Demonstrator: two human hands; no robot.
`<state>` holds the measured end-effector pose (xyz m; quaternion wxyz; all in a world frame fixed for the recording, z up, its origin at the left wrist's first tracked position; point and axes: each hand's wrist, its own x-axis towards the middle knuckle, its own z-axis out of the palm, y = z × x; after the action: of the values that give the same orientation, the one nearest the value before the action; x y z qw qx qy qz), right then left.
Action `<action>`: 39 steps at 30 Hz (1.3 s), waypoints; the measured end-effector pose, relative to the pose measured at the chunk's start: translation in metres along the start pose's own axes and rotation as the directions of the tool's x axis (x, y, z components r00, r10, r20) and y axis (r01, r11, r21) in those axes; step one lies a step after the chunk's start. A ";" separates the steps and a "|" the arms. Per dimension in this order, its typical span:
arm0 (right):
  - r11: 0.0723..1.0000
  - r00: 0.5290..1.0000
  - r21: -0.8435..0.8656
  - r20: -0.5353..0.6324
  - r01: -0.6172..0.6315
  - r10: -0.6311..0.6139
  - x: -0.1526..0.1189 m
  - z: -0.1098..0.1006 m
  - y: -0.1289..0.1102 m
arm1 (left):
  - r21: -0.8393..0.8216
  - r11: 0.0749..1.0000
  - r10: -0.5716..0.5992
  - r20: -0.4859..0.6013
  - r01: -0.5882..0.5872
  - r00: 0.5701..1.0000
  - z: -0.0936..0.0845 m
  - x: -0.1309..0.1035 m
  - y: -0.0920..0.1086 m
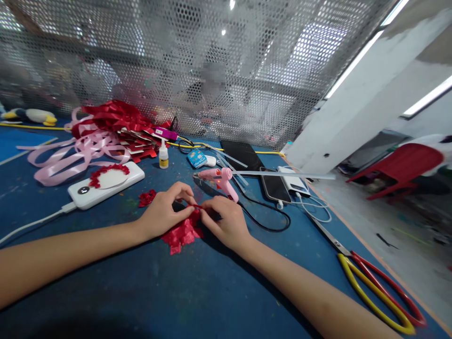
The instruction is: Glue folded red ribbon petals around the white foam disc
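Observation:
My left hand (165,210) and my right hand (226,220) meet over the middle of the table, each pinching the same small red ribbon piece (195,207) between thumb and fingers. Under and between them lies a pile of red ribbon pieces (181,235). A smaller red bunch (146,198) rests left of my left hand. Just beyond my right hand is a pink glue gun (222,180) with a long clear glue stick in its back. A white disc edged with red ribbon (112,178) sits on a white power bank (132,173) at the left.
Red ribbons (116,115), pink ribbons (86,150) and a glue bottle (163,155) stand at the back left. A phone (275,185), cables and a black tablet-like slab (242,155) lie right of centre. Large scissors (367,278) lie at the right edge. Perforated metal mesh (169,61) rises behind.

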<state>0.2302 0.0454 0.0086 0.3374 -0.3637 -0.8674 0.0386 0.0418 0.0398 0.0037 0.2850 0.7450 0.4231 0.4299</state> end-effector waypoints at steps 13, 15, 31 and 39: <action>0.902 0.966 -0.365 -0.026 0.231 -0.257 0.000 0.006 -0.002 | 0.456 0.846 0.287 0.047 -0.276 0.957 0.000 -0.002 -0.002; 0.888 0.961 -0.390 -0.021 0.245 -0.274 0.000 0.006 -0.003 | 0.483 0.827 0.300 0.052 -0.287 0.952 0.001 -0.003 -0.002; 0.820 0.929 -0.490 -0.053 0.296 -0.367 0.000 0.003 -0.015 | 0.544 0.740 0.403 0.111 -0.395 0.908 0.001 -0.005 -0.003; 0.983 0.972 -0.166 -0.208 0.075 -0.109 -0.001 -0.005 -0.003 | 0.415 0.892 0.197 -0.003 -0.178 0.980 0.000 -0.001 0.000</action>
<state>0.2319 0.0422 0.0127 0.4014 -0.3504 -0.8420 -0.0851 0.0419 0.0386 0.0030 0.0688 0.8157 0.4367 0.3730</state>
